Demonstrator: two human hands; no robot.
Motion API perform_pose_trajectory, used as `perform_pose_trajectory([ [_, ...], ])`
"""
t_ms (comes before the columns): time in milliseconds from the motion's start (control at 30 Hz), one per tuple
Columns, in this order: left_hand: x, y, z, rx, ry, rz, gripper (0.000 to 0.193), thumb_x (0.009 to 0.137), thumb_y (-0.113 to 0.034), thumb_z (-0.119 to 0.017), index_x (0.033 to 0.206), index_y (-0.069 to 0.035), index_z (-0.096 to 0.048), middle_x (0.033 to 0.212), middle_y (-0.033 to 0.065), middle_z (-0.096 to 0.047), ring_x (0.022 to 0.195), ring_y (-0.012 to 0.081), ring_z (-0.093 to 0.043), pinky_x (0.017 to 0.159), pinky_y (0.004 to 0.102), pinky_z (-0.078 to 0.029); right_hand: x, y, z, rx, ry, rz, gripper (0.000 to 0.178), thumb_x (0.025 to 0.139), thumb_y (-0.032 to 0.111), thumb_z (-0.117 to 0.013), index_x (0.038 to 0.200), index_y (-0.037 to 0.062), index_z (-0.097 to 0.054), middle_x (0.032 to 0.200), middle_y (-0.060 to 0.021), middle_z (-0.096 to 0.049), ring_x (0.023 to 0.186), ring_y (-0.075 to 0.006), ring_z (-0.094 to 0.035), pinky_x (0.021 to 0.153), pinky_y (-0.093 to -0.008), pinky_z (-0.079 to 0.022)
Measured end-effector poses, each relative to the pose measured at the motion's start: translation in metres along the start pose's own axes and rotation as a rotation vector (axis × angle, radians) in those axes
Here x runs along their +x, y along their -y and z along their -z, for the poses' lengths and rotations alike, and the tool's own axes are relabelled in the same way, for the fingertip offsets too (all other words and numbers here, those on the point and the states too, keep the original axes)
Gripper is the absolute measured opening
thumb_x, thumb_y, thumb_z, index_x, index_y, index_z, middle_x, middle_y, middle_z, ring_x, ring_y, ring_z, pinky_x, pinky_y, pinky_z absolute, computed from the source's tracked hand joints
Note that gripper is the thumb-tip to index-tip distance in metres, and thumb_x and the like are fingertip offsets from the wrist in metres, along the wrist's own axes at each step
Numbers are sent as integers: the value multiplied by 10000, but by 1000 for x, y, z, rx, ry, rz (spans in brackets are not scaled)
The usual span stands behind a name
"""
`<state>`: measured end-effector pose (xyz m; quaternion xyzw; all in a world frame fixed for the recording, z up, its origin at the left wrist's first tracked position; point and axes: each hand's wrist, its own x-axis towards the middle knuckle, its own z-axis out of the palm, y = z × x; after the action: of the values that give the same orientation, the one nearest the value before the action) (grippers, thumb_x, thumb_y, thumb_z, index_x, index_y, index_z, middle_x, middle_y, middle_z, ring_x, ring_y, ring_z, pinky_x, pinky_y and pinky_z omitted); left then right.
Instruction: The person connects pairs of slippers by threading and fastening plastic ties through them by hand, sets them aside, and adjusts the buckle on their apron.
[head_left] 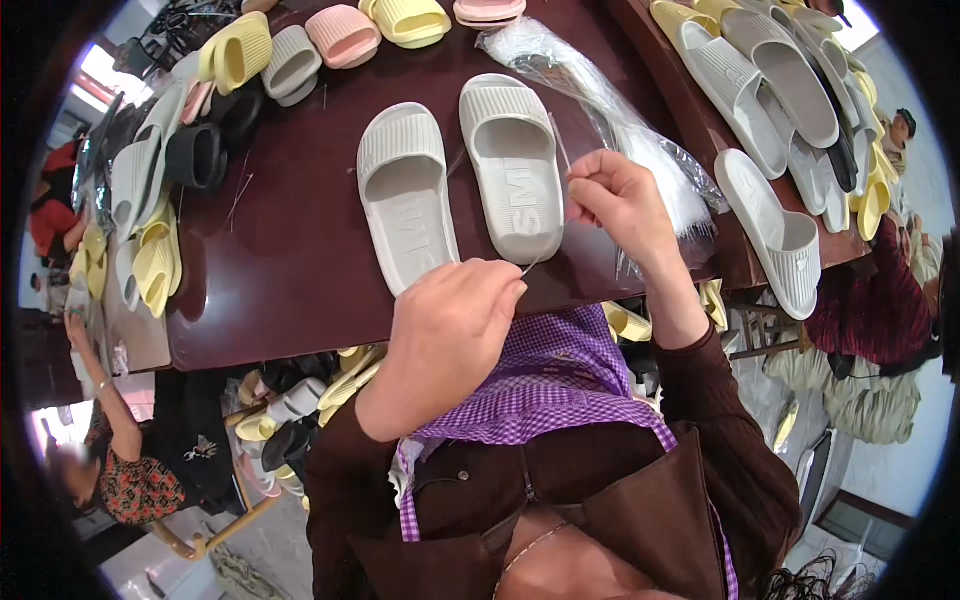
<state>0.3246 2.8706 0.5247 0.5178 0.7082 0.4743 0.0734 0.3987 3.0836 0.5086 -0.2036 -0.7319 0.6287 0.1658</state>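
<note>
Two light grey slide slippers stand side by side on the dark red table: the left slipper (405,190) and the right slipper (515,165), toes away from me. My left hand (445,315) is closed in a pinch near their heels, covering part of the left slipper's heel. A thin strand (537,265) sticks out from its fingertips toward the right slipper's heel. Just right of that slipper, my right hand (620,205) pinches a thin pale strand (561,145) that runs up along the slipper's side. Whether both hands hold one strand, I cannot tell.
A clear plastic bag (600,100) of white strands lies right of the slippers. Yellow, pink and grey slides (343,37) line the far edge. More slides pile up at left (150,170) and on the right table (770,80). Other people sit at both sides.
</note>
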Motion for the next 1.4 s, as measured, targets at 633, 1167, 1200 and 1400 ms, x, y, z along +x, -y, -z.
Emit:
perform_pose_trajectory([
  [633, 5, 43, -46, 240, 46, 304, 138, 883, -138, -543, 858, -5, -566, 695, 218, -602, 668, 412, -600, 582, 474, -472, 28, -37, -26, -836, -102, 283, 269, 830, 119, -541, 1039, -37, -610, 815, -250, -642, 805, -385, -634, 737, -432, -496],
  [1167, -27, 23, -60, 136, 5, 339, 167, 899, -160, -524, 969, -13, -486, 623, 204, -601, 605, 401, -610, 538, 503, -474, 4, -42, -29, -741, 193, 572, 198, 799, 19, -544, 967, 13, -650, 879, -149, -651, 830, -344, -609, 736, -402, -490],
  [1200, -26, 22, -60, 148, 4, 344, 169, 895, -149, -533, 981, -7, -497, 650, 209, -605, 622, 404, -609, 550, 496, -473, 4, -41, -28, -761, 226, 609, 184, 789, 22, -556, 942, 19, -658, 873, -141, -649, 827, -333, -605, 739, -398, -487],
  [1400, -27, 2, -52, 259, 46, 340, 194, 882, -131, -563, 1016, 3, -519, 715, 207, -622, 627, 395, -610, 550, 463, -476, 7, -35, -25, -820, 216, 628, 127, 768, 31, -584, 863, 17, -667, 837, -127, -645, 813, -311, -591, 766, -384, -471],
])
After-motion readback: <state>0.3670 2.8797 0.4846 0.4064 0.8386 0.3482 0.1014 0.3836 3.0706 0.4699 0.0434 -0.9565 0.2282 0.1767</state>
